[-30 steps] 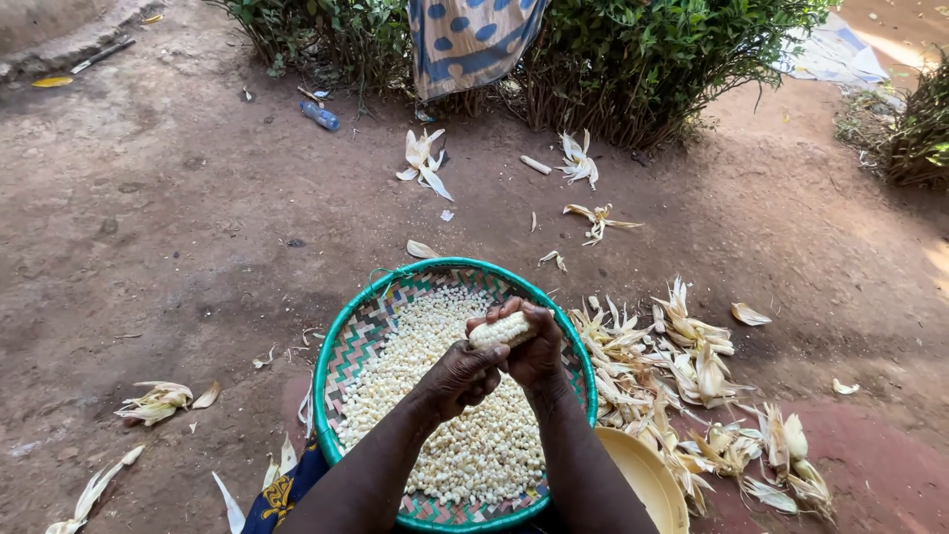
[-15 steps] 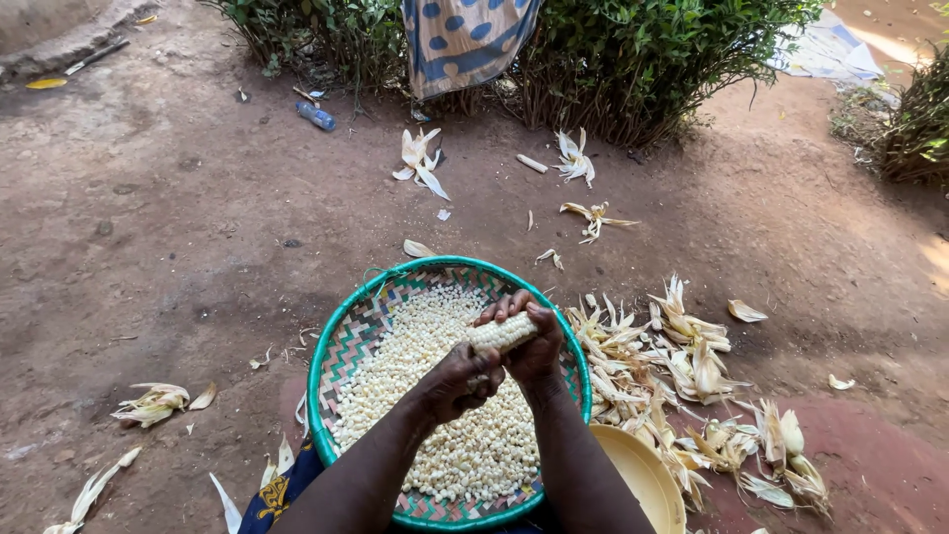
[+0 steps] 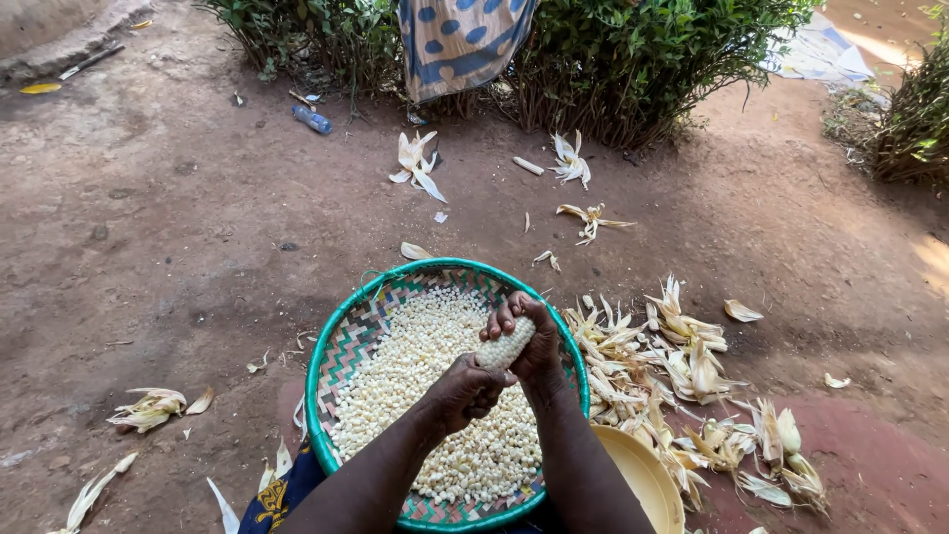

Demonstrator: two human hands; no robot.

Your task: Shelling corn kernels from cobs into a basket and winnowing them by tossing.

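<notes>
White corn cob [image 3: 507, 343] in both hands [image 3: 499, 364].

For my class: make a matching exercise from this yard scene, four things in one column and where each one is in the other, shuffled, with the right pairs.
Things
1. corn cob
2. loose kernels
3. pile of husks
4. spotted cloth

Places
A. on the bushes at the top of the view
B. gripped in both hands over the basket
C. on the ground to the right of the basket
D. inside the woven basket

Pairs: 1-B, 2-D, 3-C, 4-A
</notes>
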